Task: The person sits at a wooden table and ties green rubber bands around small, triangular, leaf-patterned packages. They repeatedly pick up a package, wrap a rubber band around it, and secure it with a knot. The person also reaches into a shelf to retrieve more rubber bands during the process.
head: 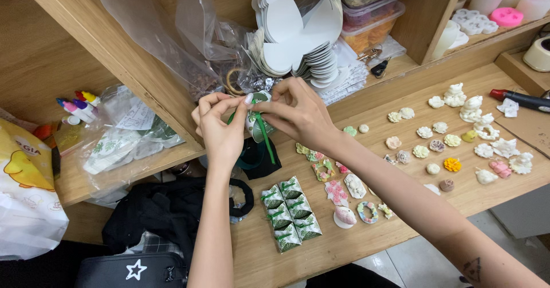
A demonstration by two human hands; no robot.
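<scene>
Green ribbon [264,136], both hands raised, fingers pinching

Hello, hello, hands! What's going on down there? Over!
Left hand and right hand both pinching green ribbon at a small packet, held above the table. Six tied packets lie below. Nothing in the way.
</scene>
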